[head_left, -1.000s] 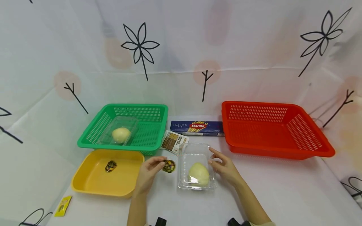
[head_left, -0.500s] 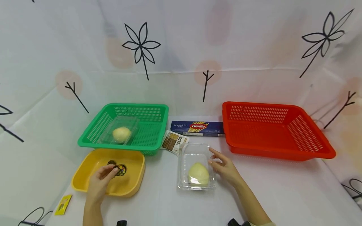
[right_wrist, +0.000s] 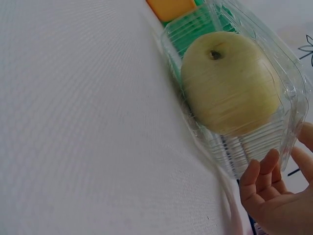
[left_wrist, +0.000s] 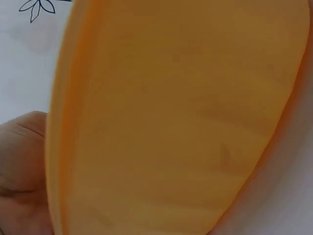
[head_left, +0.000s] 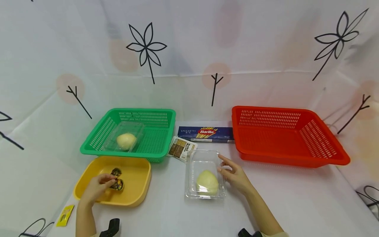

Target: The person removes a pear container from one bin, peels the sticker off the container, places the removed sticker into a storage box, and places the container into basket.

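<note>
In the head view my left hand [head_left: 97, 188] reaches over the yellow basin [head_left: 139, 194] and pinches a small round disc [head_left: 118, 185] with a dark, colourful print. A similar disc [head_left: 116, 171] lies just behind it in the basin. From the left wrist, the basin's wall [left_wrist: 171, 122] fills most of the view and hides both discs. My right hand [head_left: 237, 177] touches the right rim of a clear plastic clamshell box [head_left: 204, 158], its fingers loosely bent. Inside the box sits a pale yellow-green fruit [right_wrist: 230, 83] with a dark stem hollow.
A green basket [head_left: 154, 140] behind the basin holds another boxed fruit [head_left: 126, 141]. A blue spaghetti box [head_left: 204, 132] and a flat labelled pack [head_left: 181, 148] lie behind the clamshell. The red basket [head_left: 284, 144] stands right; a yellow packet [head_left: 65, 215] lies front left.
My left hand has carried the disc leftward from beside the clamshell into the yellow basin, close to the other disc. The right hand and the clamshell have stayed in place.
</note>
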`<state>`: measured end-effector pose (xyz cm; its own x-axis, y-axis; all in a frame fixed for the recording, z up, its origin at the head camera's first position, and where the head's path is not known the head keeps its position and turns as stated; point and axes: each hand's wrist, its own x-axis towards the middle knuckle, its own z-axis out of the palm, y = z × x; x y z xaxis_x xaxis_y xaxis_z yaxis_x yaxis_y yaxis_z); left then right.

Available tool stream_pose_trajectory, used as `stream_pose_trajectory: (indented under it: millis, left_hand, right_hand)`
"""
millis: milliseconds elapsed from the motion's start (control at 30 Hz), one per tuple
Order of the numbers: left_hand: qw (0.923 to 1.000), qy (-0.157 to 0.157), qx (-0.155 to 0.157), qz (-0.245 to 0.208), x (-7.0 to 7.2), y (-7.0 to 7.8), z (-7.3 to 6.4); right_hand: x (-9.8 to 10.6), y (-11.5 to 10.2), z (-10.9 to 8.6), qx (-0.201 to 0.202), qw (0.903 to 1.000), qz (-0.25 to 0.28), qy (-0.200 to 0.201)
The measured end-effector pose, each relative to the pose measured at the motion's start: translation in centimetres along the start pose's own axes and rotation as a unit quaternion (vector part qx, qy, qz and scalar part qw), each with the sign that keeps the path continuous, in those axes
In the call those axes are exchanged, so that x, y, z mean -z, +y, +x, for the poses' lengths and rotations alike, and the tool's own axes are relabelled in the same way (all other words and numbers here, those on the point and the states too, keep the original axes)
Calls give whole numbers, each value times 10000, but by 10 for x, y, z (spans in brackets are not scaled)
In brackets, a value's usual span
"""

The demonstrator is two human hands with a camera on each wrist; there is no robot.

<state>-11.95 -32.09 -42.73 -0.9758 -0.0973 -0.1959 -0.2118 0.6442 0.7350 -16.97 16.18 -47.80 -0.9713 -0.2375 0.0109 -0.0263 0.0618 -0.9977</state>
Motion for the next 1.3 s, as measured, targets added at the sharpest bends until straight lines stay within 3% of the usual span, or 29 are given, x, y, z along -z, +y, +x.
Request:
stream_pose_trajectory:
  millis: [200,333,500,833,900,1033,1200,1300]
  left_hand:
    - [9984,-283,34,496,2,-3,10]
    - [9981,-557,189,209,-3,-4,12]
    - [9967,-673,339,-313,-8,-8,12]
    - [9937,-696,759,-432,-11,-5,13]
    - [9942,-634,785,-372,-12,-4,13]
    - [9973,-338,548,-356,-13,-3,15]
    - [9977,272,-16,-626,-14,0,12]
    - [9924,755,-468,-849,-19,7,10]
  right_hand:
    - [-1,-1,-1,100,9999,16,-3]
    - [-2,-1,-1,190,9998,50,-56]
    - [-2,-1,-2,104,9999,15,-32]
    - [-2,-3,-3,96,10000,-4,-25]
    - [-2,-4,-3,97,10000,13,-16]
    - [-3,-4,-3,59,10000,14,-10]
    - [-3,-3,-3,-19,10000,-40,36]
    - [-2,-3,-3,-16,10000,-67,30]
